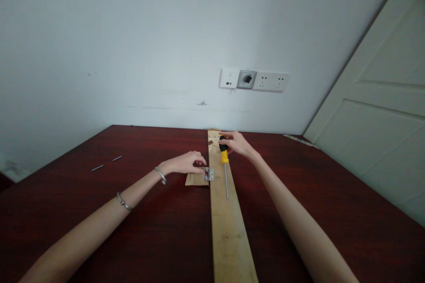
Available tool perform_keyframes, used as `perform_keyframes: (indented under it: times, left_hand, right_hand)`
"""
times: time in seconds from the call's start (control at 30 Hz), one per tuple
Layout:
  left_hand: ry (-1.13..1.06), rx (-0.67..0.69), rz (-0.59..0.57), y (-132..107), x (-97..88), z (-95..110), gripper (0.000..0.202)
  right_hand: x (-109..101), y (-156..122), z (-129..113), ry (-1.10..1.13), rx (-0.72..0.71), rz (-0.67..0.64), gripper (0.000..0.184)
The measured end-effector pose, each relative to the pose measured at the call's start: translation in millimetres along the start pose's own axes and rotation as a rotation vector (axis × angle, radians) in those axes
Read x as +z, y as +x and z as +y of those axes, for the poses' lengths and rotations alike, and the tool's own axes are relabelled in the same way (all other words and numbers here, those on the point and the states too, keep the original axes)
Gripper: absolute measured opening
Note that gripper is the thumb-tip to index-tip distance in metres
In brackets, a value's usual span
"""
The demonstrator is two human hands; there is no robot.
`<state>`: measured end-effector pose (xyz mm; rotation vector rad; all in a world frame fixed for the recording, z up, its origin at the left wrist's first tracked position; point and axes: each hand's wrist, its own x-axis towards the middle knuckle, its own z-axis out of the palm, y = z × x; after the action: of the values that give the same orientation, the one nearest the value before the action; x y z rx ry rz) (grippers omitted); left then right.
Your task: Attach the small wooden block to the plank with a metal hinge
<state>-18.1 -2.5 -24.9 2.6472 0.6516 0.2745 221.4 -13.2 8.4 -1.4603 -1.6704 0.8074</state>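
left hand (185, 163) half-curled, fingertips just pinning hinge (209, 174) and small block (195, 179) against plank (229, 230) edge so nothing slides; right hand (237, 143) wrapped round screwdriver (225, 156) handle, shaft flat along plank, near far worktop (133, 216) edge

Open across the table (66, 185) left of the plank (232, 239), bar two small rods (106, 163) near the far left edge. Open on the right as well, out to a thin strip (300, 140) by the door (381, 132). Blocked down the middle by the plank (low, flat), with a screwdriver (225, 168) lying on top and a block (195, 179) and hinge (209, 174) against its left edge. Crossed by the left forearm (99, 225) and right forearm (292, 216). Closed at the back by the wall (166, 53).
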Motion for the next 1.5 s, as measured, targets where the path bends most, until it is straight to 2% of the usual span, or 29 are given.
perform_keyframes:
  times: [0.2, 0.47, 0.77, 1.13, 1.5]
  left_hand:
    - [-0.038, 0.018, 0.100, 5.9, 18.8, 1.2, 0.012]
    - [-0.121, 0.016, 0.152, 5.7, 22.4, -6.0, 0.009]
    - [-0.305, -0.055, 0.146, 3.9, 22.7, -3.5, 0.007]
    - [-0.317, -0.012, 0.183, 6.3, 31.5, -11.2, 0.009]
    - [-0.348, -0.041, 0.171, 6.1, 27.7, -5.9, 0.008]
  right_hand:
    - [12.4, 8.9, 33.2, 0.096, 0.127, -0.082, 0.051]
    - [16.5, 11.1, 49.9, 0.144, 0.172, -0.090, 0.048]
    - [22.3, 9.1, 52.1, 0.086, 0.128, -0.051, 0.046]
    - [29.0, 4.3, 49.1, -0.006, 0.061, 0.015, 0.042]
    - [28.9, 5.0, 49.8, -0.017, 0.066, 0.020, 0.044]
